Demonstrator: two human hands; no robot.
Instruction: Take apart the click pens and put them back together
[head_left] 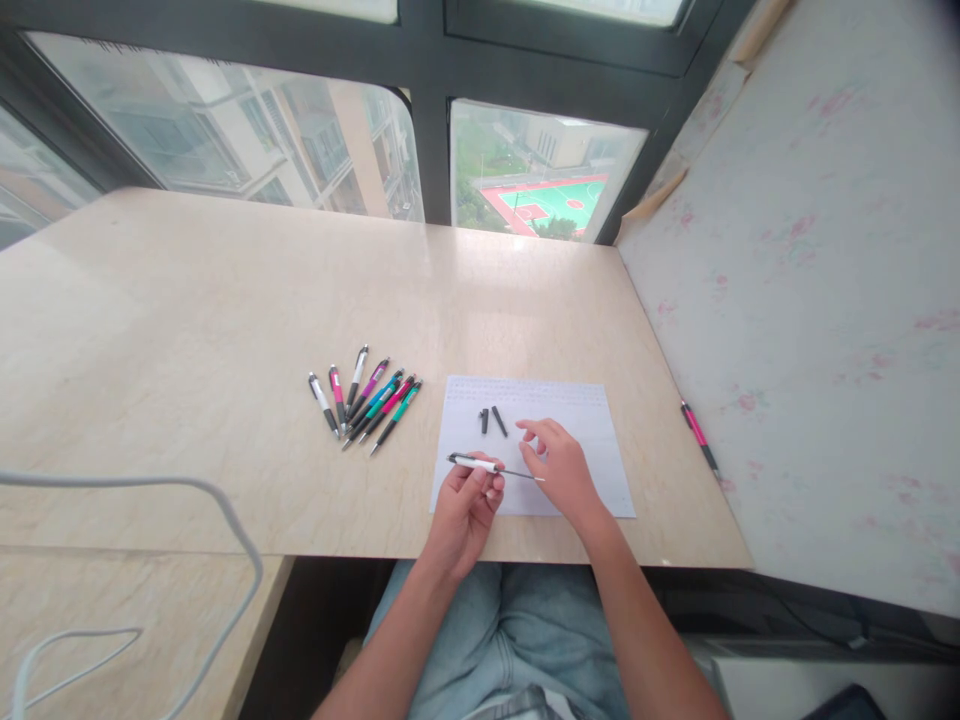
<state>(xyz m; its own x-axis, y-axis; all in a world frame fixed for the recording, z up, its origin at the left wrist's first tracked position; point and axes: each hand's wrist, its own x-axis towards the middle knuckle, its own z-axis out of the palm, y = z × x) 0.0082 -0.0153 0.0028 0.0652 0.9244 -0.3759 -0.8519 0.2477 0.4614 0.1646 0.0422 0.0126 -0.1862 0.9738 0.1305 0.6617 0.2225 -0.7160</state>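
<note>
My left hand pinches the white barrel of a ballpoint pen above the paper's lower left part. A thin dark refill sticks out of the barrel's right end. My right hand is just right of it, thumb and fingers apart with nothing seen between them. The refill's pale tip comes close to this hand; whether they touch I cannot tell. On the sheet of paper lie two small black pen parts, a shorter one and a longer tube.
Several pens with coloured or white barrels lie fanned out left of the paper. One pink and black pen rests at the desk's right edge by the flowered wall. A grey cable loops over the left side. Windows stand behind the desk.
</note>
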